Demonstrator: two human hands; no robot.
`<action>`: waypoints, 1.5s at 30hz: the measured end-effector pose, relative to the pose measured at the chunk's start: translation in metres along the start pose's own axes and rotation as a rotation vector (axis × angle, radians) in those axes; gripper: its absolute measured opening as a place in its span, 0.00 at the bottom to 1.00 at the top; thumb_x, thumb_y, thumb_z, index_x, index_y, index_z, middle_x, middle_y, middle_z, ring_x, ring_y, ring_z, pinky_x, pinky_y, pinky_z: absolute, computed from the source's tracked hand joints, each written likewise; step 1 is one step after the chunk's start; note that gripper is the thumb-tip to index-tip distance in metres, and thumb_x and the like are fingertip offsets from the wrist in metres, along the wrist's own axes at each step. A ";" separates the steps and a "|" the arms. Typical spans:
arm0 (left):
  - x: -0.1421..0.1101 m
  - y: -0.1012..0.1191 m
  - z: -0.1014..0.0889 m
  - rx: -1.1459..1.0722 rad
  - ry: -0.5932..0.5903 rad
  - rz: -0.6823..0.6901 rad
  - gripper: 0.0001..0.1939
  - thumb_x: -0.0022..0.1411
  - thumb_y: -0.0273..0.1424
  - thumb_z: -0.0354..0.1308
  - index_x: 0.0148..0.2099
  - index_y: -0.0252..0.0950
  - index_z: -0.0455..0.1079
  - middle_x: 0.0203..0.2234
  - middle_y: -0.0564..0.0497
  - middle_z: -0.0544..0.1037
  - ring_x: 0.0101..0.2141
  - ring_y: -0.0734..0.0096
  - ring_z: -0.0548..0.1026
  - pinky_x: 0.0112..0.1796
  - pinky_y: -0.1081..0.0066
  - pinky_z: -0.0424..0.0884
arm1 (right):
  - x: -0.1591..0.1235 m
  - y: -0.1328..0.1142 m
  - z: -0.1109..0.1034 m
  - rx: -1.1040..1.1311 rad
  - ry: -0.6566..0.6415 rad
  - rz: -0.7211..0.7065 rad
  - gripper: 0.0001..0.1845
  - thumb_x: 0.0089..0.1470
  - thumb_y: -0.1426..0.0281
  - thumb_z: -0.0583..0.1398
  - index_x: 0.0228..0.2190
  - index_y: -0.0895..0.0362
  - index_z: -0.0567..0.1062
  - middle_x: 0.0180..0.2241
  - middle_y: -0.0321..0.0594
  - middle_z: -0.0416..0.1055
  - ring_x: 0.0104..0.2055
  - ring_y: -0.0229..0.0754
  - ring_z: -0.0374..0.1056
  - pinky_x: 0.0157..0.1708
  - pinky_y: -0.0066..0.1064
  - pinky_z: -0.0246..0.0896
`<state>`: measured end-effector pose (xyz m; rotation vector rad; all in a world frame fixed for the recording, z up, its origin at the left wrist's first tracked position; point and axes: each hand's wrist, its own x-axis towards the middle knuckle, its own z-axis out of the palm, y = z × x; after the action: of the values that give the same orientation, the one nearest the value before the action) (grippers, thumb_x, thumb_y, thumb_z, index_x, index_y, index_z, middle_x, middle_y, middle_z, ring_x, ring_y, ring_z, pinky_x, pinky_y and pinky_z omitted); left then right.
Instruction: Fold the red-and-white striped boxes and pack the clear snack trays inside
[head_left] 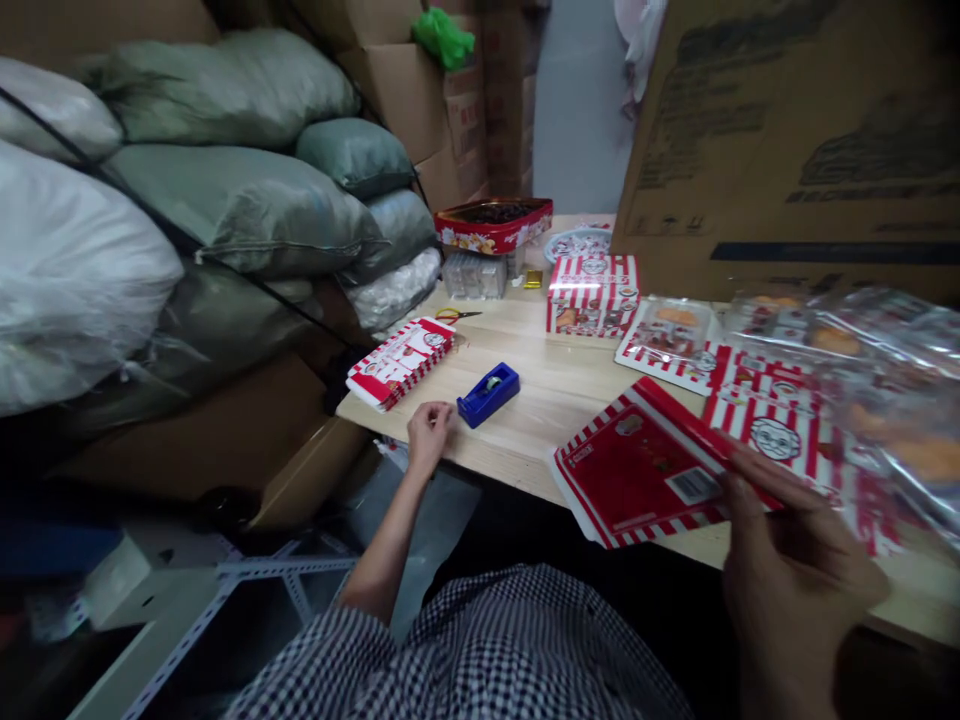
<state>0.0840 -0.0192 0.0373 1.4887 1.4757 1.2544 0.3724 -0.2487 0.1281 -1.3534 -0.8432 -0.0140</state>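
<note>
My left hand (428, 428) rests on the near edge of the wooden table (547, 390), fingers curled in with nothing visible in them, just left of a blue tape dispenser (488, 394). My right hand (795, 560) is closed on the right edge of a flat red-and-white striped carton (637, 470) that lies at the table's front edge. More flat striped cartons (780, 420) lie under and beside it. A folded stack of striped cartons (400, 362) sits at the table's left end.
An assembled striped box (592, 293), a red tin (493, 224), scissors (456, 314) and clear packets of goods (855, 350) sit further back. A big cardboard box (795, 140) stands at the right. Stuffed sacks (240, 200) pile up on the left.
</note>
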 end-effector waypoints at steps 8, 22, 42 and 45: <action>-0.096 0.147 0.054 -0.553 -0.582 -0.203 0.14 0.59 0.41 0.66 0.34 0.35 0.73 0.26 0.50 0.80 0.25 0.70 0.78 0.33 0.69 0.77 | -0.009 0.026 0.026 -0.127 -0.398 -0.367 0.24 0.60 0.81 0.60 0.54 0.48 0.76 0.59 0.44 0.72 0.57 0.49 0.72 0.53 0.46 0.73; -0.110 0.126 0.099 -0.607 -0.663 -0.500 0.20 0.55 0.46 0.69 0.35 0.33 0.73 0.24 0.49 0.81 0.23 0.72 0.79 0.28 0.75 0.72 | -0.019 0.048 0.028 -0.082 -0.457 -0.403 0.31 0.58 0.85 0.59 0.58 0.47 0.73 0.62 0.46 0.69 0.61 0.50 0.69 0.56 0.48 0.71; -0.058 0.154 0.086 -0.080 -0.836 0.729 0.10 0.65 0.32 0.62 0.47 0.45 0.80 0.44 0.47 0.83 0.59 0.53 0.70 0.60 0.47 0.62 | 0.013 0.036 0.011 0.241 -0.430 0.419 0.09 0.52 0.64 0.70 0.36 0.54 0.84 0.42 0.44 0.82 0.32 0.40 0.75 0.29 0.30 0.72; -0.058 0.126 0.103 -0.172 -0.727 0.532 0.07 0.63 0.33 0.64 0.44 0.40 0.79 0.48 0.44 0.81 0.57 0.54 0.72 0.59 0.51 0.64 | 0.008 0.066 0.021 0.359 -0.319 0.615 0.14 0.46 0.62 0.72 0.35 0.55 0.84 0.34 0.43 0.82 0.27 0.40 0.74 0.30 0.33 0.73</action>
<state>0.2281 -0.0753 0.1155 1.9967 0.5029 0.9150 0.3975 -0.2100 0.0765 -1.2356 -0.6195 0.8134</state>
